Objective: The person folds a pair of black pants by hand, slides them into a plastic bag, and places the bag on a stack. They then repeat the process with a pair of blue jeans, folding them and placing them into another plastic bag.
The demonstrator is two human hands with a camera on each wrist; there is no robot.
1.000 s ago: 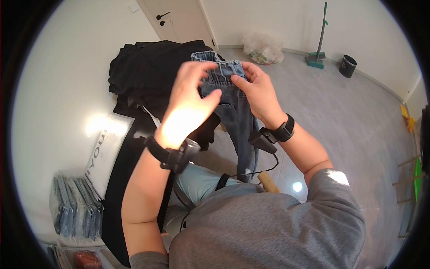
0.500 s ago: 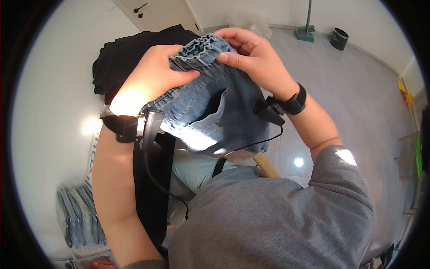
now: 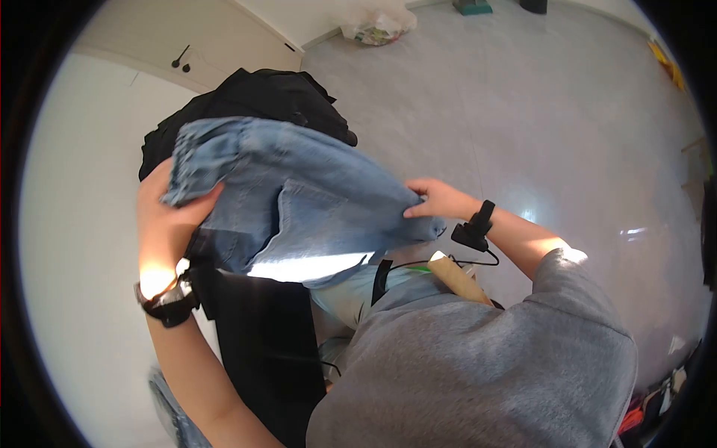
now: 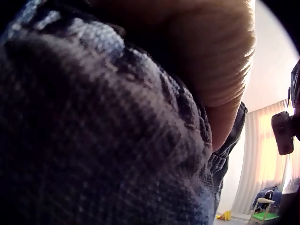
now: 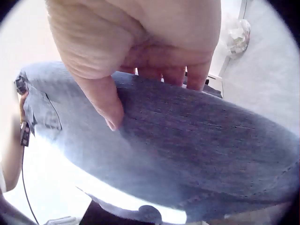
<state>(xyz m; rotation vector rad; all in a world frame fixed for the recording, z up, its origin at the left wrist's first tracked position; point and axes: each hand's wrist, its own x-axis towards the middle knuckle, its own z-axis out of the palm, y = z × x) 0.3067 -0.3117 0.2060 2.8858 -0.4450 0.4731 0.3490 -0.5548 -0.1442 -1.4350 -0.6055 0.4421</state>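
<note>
A pair of blue jeans [image 3: 321,187] with a gathered elastic waistband stretches sideways between both hands. My left hand [image 3: 175,220] grips the waistband end, its thumb across the front of the denim. Close up in the left wrist view, dark denim [image 4: 93,140] fills most of the picture beneath the palm. My right hand [image 3: 441,200] pinches the legs toward their far end. In the right wrist view its thumb [image 5: 108,105] lies on the near face of the denim, with the other fingers behind the upper edge.
A heap of black clothing [image 3: 246,97] lies behind the jeans, and a black surface [image 3: 261,328] runs below them. A beige roll [image 3: 459,280] sits by the waist. Farther off are a plastic bag [image 3: 379,28] and a door [image 3: 172,37].
The left hand went from hovering by the waistband to gripping it, then moved left. My right hand left the waistband and took hold lower on the legs, turning the jeans sideways.
</note>
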